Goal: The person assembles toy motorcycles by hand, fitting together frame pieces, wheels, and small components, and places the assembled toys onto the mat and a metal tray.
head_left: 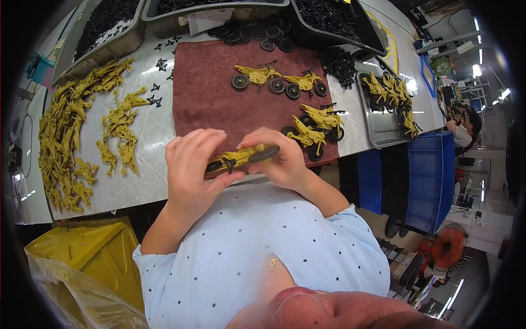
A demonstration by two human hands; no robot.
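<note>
Between my two hands is a yellow toy motorcycle [241,156] with black wheels, tilted on its side above the near edge of the red-brown cloth [203,98]. My left hand [192,164] closes on its left end, thumb below and fingers above. The other end, with a black wheel, is gripped by my right hand [282,164]. Beyond them on the cloth stand two toy motorcycles [257,75] with wheels and black handlebars. Two more toy motorcycles [309,134] lie close to my right hand.
Yellow body parts [66,126] are heaped at the left, near small black parts [161,64]. Loose black wheels [268,38] lie at the back before bins of black parts [339,24]. A metal tray [375,129] holds more motorcycles. Blue crates [430,181] stand at the right.
</note>
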